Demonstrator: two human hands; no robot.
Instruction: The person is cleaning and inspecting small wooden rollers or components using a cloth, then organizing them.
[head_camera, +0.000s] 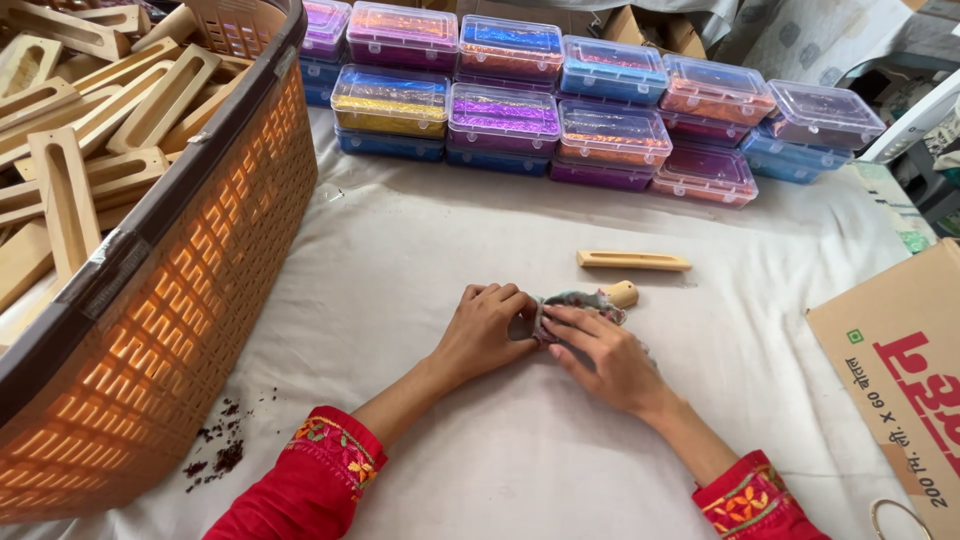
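Between both hands: left hand (487, 328) and right hand (600, 352) pinch patterned cloth (580, 302) around wooden piece (622, 293) | step: wrapping, likely midway | next: needs a snug tuck

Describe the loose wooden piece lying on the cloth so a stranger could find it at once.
Start at the big orange basket on the left, then cross the white cloth toward the stacked plastic boxes. Just beyond both hands lies the wooden piece, alone, bare and fully uncovered.
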